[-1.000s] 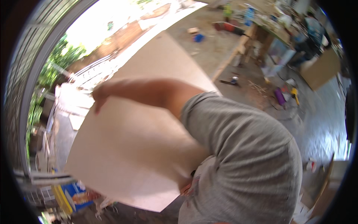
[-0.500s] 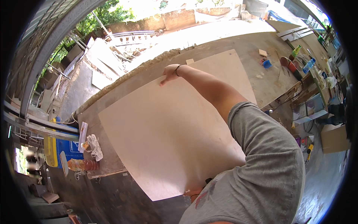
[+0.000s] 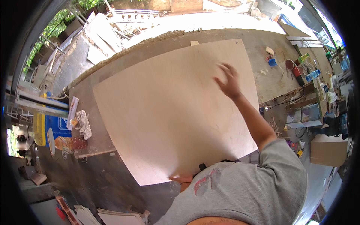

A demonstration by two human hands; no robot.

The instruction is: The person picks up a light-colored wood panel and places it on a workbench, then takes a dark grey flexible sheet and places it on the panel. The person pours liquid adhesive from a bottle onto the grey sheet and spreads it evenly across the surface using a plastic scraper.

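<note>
A large pale plywood sheet (image 3: 161,120) lies across the workbench, its near edge against my grey shirt. At that near edge my left hand (image 3: 182,179) grips the sheet, with part of the hand on top and the other fingers hidden. My right hand (image 3: 227,80) is over the far right part of the sheet, its fingers spread and slightly blurred. Nothing is in it. Whether the right palm touches the wood is hard to tell.
Left on the workbench (image 3: 84,84) are a white rag (image 3: 84,125) and a large bottle (image 3: 71,143). A small wood block (image 3: 194,43) sits behind the sheet. At right lie a blue cup (image 3: 272,62), a red power tool (image 3: 297,72) and bottles. Boards (image 3: 120,217) stand low left.
My right hand has let go of the sheet's far edge and swung right, its fingers now spread. My left hand stays at the near edge. The view has shifted somewhat.
</note>
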